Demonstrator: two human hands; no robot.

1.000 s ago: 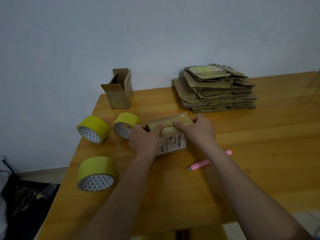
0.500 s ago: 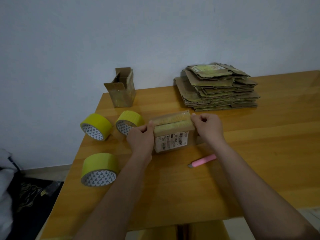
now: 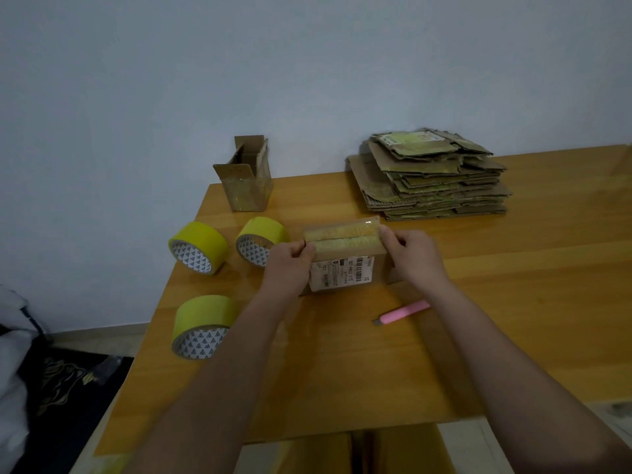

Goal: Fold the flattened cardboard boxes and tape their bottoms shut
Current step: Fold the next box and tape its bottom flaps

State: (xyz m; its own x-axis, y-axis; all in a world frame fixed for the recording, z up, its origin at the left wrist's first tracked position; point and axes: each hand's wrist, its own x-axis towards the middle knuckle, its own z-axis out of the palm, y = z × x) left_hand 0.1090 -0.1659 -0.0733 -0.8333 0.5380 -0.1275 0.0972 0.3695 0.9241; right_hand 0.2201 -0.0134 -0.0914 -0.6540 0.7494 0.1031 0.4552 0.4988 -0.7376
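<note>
Your left hand point(image 3: 289, 265) and right hand point(image 3: 412, 256) pinch the upturned box point(image 3: 345, 258) between their fingertips on the table point(image 3: 513, 302); squeezing unevenly risks popping its taped flaps apart.

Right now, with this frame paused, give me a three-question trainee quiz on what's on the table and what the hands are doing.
1. How many tape rolls, such as the nearest roll, lie on the table?
2. True or false: the pink cutter lies under the stack of flat boxes.
3. What do the left hand and right hand grip? A) the box B) a tape roll C) the cutter

Key: 1. Three. 2. False; it lies apart, near the right forearm. 3. A, one hand at each end of its taped top.
</note>
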